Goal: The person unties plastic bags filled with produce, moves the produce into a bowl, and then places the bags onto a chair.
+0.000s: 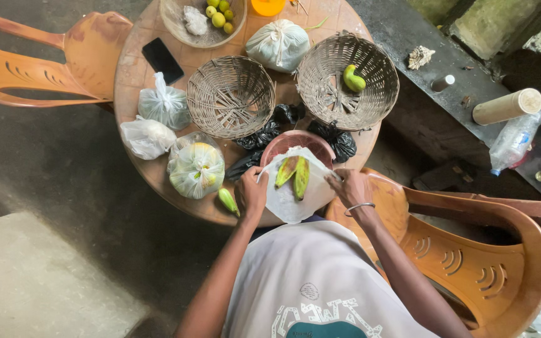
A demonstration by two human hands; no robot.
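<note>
Both hands grip a white plastic bag (289,197) by its edges, left hand (252,193) and right hand (349,186) pulling it open over a round brown table (134,69) on a grey concrete floor. Two green-yellow bananas (294,174) lie between the hands, inside the bag. Beyond them, a pink woven basket (283,143), two pale wicker baskets (230,96), and knotted bags.

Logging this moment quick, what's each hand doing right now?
Left hand: closed on the left edge of the white bag holding two green bananas.
Right hand: closed on the bag's right edge.
</note>
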